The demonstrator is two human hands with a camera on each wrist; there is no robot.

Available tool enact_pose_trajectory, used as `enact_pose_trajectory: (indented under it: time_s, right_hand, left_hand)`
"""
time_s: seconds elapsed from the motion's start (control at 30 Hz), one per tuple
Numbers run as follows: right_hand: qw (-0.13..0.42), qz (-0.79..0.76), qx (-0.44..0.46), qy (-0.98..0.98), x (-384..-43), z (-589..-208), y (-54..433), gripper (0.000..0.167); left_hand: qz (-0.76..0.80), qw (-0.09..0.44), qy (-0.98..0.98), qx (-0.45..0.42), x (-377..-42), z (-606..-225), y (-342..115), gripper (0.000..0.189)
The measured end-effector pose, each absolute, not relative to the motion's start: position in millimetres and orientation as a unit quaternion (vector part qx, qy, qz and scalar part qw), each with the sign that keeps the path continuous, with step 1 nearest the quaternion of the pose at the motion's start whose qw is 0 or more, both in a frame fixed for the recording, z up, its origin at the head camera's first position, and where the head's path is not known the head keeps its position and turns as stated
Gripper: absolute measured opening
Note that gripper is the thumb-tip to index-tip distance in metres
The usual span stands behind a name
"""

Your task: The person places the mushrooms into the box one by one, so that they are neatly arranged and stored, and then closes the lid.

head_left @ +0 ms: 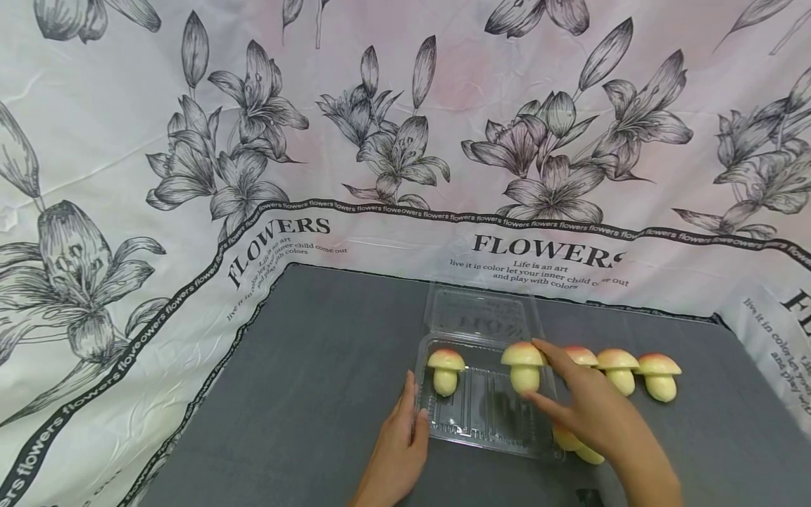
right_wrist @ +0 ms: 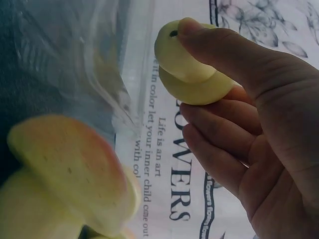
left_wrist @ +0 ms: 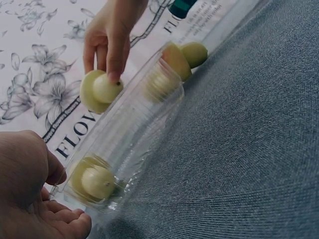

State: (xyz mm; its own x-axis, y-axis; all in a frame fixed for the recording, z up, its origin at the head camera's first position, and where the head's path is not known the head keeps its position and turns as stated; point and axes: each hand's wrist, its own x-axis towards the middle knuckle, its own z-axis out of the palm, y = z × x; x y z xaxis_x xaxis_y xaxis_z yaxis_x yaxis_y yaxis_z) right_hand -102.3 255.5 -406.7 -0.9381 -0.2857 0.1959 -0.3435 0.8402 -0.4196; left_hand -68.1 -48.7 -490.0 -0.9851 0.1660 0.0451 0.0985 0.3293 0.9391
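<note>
A clear plastic box point(head_left: 483, 417) lies with its hinged lid point(head_left: 478, 313) folded back. One yellow mushroom-shaped piece point(head_left: 445, 380) with a red-tinged cap rests inside at the left. At the box's left rim, my left hand point(head_left: 399, 436) grips the edge, thumb over it and fingers outside. My right hand point(head_left: 589, 401) pinches another mushroom-shaped piece point(head_left: 524, 370) between thumb and fingers, over the right part of the box. In the right wrist view, the thumb presses the stem end of this held piece point(right_wrist: 187, 59), and the fingers are behind its cap.
Several more mushroom-shaped pieces point(head_left: 659, 373) stand right of the box in a row, partly behind my right hand. Others point(head_left: 589, 454) lie by its front right corner. A flower-printed cloth point(head_left: 393, 243) rises behind the grey tabletop point(head_left: 317, 394). A small dark object point(head_left: 589, 497) sits at the front edge.
</note>
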Motion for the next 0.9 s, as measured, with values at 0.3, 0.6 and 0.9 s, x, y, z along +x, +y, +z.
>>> enact_pose_trajectory:
  time_s: [0.3, 0.6, 0.9]
  right_hand:
    - [0.07, 0.225, 0.171, -0.957, -105, -415, 243, 0.079]
    - [0.028, 0.214, 0.142, -0.966, -108, -418, 231, 0.083]
    - [0.054, 0.2, 0.16, -0.965, -110, -423, 225, 0.082]
  left_hand:
    - [0.565, 0.012, 0.821, 0.082, -68, -491, -47, 0.066]
    - [0.563, 0.013, 0.822, 0.085, -68, -491, -49, 0.066]
    - [0.563, 0.017, 0.822, 0.084, -68, -490, -49, 0.066]
